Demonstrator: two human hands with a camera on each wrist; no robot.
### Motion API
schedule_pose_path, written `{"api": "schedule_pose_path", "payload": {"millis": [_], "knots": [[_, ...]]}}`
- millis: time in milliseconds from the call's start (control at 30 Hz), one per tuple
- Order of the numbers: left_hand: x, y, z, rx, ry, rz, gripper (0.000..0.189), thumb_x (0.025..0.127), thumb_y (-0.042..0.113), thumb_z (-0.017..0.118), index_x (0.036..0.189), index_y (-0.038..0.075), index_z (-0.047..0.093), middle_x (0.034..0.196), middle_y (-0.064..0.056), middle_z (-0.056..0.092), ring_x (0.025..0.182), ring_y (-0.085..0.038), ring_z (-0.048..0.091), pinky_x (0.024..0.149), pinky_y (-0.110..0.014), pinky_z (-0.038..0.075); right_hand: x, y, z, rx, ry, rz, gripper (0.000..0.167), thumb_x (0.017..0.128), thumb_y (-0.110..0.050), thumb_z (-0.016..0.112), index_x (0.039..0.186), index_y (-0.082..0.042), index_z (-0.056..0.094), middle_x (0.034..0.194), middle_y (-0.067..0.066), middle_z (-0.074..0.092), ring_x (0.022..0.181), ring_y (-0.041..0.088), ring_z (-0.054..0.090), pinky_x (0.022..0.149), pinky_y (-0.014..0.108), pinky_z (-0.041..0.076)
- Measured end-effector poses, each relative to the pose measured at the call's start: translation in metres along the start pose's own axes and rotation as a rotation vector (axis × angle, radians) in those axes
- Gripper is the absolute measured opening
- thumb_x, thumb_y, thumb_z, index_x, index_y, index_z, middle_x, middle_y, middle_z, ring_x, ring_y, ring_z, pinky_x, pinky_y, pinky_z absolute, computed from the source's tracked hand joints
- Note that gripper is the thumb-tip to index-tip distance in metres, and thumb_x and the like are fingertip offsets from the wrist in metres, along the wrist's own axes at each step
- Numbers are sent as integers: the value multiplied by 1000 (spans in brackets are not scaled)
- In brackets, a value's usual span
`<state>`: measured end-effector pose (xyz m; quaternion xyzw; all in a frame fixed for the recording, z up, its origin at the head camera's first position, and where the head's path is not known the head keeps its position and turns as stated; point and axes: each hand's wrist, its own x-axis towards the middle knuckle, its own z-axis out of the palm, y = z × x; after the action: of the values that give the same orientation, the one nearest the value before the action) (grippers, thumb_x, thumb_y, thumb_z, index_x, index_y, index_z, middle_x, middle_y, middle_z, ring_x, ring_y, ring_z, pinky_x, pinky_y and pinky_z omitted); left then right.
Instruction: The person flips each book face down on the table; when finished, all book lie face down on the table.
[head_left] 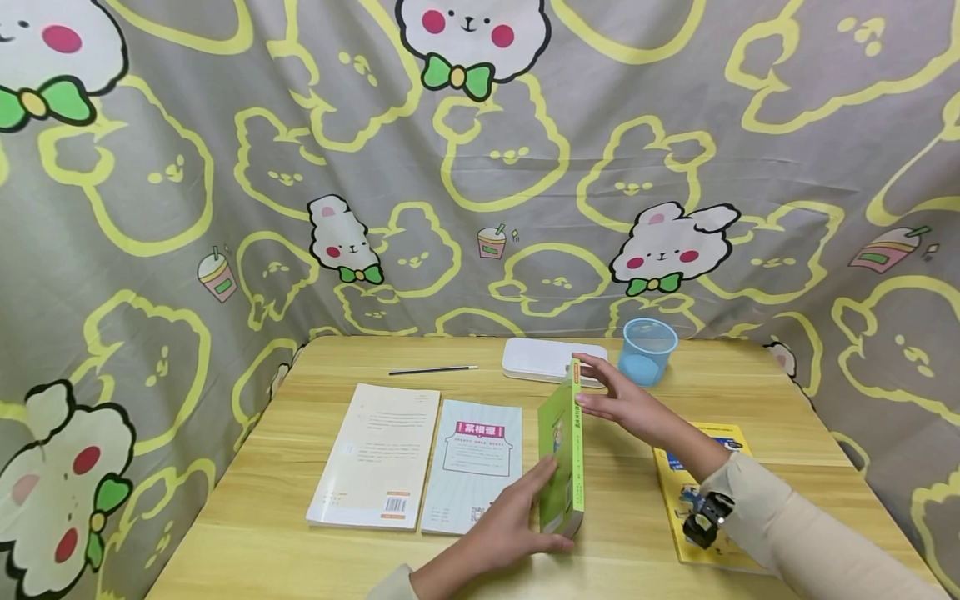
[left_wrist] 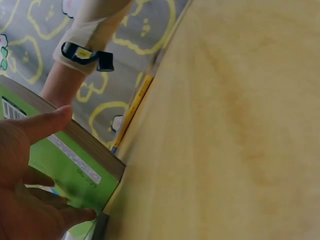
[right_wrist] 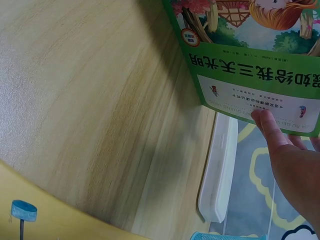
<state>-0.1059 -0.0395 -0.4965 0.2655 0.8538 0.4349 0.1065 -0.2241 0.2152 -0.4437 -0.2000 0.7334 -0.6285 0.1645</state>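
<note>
A thick green book (head_left: 558, 458) stands on its edge on the table, its spine toward the head camera. My left hand (head_left: 508, 515) holds it low down, fingers spread on the back cover and thumb by the bottom edge. At the top of the book my right hand (head_left: 626, 407) grips the far end. The right wrist view shows two fingertips on the illustrated front cover (right_wrist: 250, 75), while other fingers pass behind the edge. In the left wrist view the page block (left_wrist: 95, 142) shows beyond the thumb.
Left of the green book lie a cream book (head_left: 378, 458) and a pale blue book (head_left: 474, 458). A yellow book (head_left: 697, 500) lies under my right forearm. Behind are a black pencil (head_left: 433, 370), a white case (head_left: 536, 357) and a blue cup (head_left: 647, 354). Patterned cloth (head_left: 480, 275) surrounds the table.
</note>
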Motion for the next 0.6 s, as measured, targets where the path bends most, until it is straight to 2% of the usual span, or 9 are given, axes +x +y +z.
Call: {"api": "schedule_pose_path", "payload": {"millis": [167, 600], "knots": [[0, -3, 5, 28, -7, -13, 103, 79, 35, 90, 159, 1, 35, 168, -16, 27, 151, -35, 34, 122, -48, 31, -1, 1, -1, -12, 7, -3, 76, 104, -20, 63, 165, -14, 18, 164, 29, 21, 148, 51, 31, 107, 34, 51], [1, 2, 8, 137, -21, -18, 102, 80, 43, 87, 159, 3, 36, 168, -15, 27, 150, -34, 37, 120, -45, 36, -9, 3, -9, -71, 21, 3, 75, 104, -22, 62, 164, -11, 19, 165, 29, 18, 148, 51, 27, 108, 37, 51]]}}
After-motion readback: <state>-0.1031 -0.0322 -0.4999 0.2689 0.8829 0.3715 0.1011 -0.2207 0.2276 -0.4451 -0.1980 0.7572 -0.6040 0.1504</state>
